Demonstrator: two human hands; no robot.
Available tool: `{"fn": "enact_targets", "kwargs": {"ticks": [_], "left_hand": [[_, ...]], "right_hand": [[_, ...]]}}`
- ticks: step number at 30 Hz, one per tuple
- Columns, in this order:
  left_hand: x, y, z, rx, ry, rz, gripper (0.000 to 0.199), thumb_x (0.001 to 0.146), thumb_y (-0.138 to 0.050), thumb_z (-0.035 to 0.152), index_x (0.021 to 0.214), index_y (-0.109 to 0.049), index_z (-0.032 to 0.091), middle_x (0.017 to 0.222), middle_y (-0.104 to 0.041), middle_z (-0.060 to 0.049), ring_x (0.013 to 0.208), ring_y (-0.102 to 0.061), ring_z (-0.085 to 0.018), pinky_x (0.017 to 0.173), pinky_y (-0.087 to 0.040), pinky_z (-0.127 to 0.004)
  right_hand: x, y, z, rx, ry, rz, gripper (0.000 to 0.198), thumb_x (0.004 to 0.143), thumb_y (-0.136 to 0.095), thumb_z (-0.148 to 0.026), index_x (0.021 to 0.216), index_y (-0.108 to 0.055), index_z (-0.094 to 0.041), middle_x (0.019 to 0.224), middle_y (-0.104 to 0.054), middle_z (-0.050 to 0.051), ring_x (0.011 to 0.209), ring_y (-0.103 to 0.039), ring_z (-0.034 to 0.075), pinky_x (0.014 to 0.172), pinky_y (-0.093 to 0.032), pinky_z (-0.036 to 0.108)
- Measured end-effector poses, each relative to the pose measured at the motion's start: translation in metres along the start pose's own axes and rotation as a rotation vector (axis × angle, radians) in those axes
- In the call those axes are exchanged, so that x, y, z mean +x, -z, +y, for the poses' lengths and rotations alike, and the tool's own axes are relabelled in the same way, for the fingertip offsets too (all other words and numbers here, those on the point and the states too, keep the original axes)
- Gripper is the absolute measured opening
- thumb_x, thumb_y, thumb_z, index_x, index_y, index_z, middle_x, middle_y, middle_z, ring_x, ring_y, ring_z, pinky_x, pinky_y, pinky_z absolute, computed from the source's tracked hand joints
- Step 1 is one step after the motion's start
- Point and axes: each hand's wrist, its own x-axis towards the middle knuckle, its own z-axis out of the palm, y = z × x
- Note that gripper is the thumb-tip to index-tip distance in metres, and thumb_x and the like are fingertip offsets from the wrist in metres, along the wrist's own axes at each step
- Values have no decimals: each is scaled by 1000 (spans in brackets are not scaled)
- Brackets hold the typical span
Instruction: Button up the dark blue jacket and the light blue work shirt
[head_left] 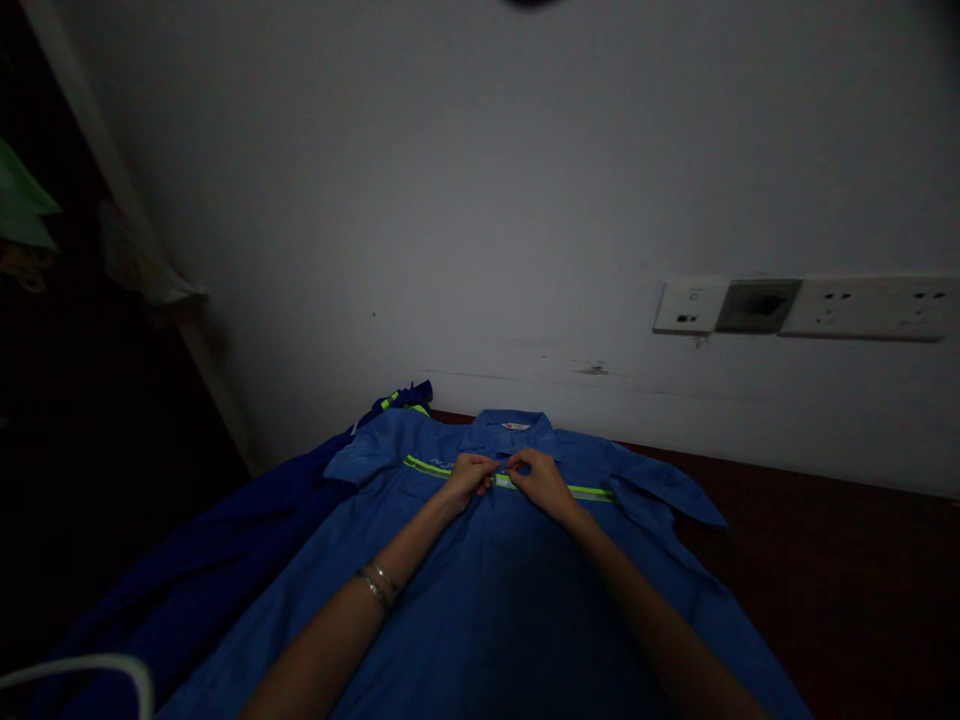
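Observation:
A blue short-sleeved work shirt (450, 560) lies spread out face up, its collar toward the wall. A yellow-green and silver reflective strip (592, 493) crosses its chest. My left hand (470, 476) pinches the shirt's front at the placket, just below the collar. Close beside it, my right hand (536, 478) also has its fingertips pinched together on the front edge. The fingertips of both hands nearly meet over the strip. Whether a button sits between them is too small and dark to tell. Bracelets circle my left wrist.
A darker blue garment (247, 535) with reflective trim lies under and left of the shirt. The dark reddish table (847, 560) shows at right. Behind rises a pale wall (465, 200) with a row of sockets (862, 308). A white curved tube (112, 662) is at lower left.

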Motion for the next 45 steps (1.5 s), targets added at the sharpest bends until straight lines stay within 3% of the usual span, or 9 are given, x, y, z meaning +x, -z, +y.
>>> {"fn": "enact_targets", "kwargs": {"ticks": [7, 17, 21, 28, 35, 45], "left_hand": [[6, 0, -7, -58, 7, 10, 27, 67, -64, 37, 66, -55, 12, 40, -44, 7, 31, -35, -4, 34, -23, -17], [-1, -4, 1, -91, 44, -14, 29, 65, -66, 38, 61, -53, 12, 39, -44, 6, 33, -36, -4, 35, -22, -17], [-6, -4, 4, -104, 43, -14, 26, 66, -65, 35, 63, -53, 12, 40, -44, 6, 33, -36, -4, 35, -21, -17], [-5, -5, 4, -100, 23, 11, 20, 69, -62, 28, 62, -52, 13, 37, -44, 6, 31, -35, -4, 34, -22, -17], [-6, -5, 5, -39, 13, 56, 26, 68, -63, 29, 51, -50, 12, 34, -41, 6, 28, -32, -4, 32, -20, -18], [-5, -7, 4, -95, 15, 53, 26, 63, -65, 30, 53, -48, 13, 37, -37, 8, 32, -29, -3, 33, -15, -17]], "right_hand": [[-15, 7, -1, -330, 177, 10, 12, 79, -51, -18, 87, -60, -18, 88, -59, 5, 87, -55, 17, 75, -44, 28], [-16, 4, -10, -682, 358, -37, 14, 86, -44, -23, 88, -57, -19, 87, -57, 6, 86, -52, 18, 59, -42, 23], [-16, 5, -11, -730, 391, -20, 16, 87, -43, -22, 85, -58, -18, 86, -57, 7, 85, -51, 18, 55, -39, 22], [-14, 3, -11, -781, 422, 16, 19, 87, -41, -19, 83, -60, -17, 81, -57, 8, 84, -49, 20, 63, -41, 26], [-12, 3, -11, -786, 440, -17, 19, 87, -41, -17, 84, -59, -16, 82, -57, 9, 86, -48, 21, 64, -42, 27], [-13, 6, -13, -720, 361, -107, 19, 82, -43, -7, 94, -56, -14, 93, -55, 9, 93, -45, 20, 70, -44, 26]]}}
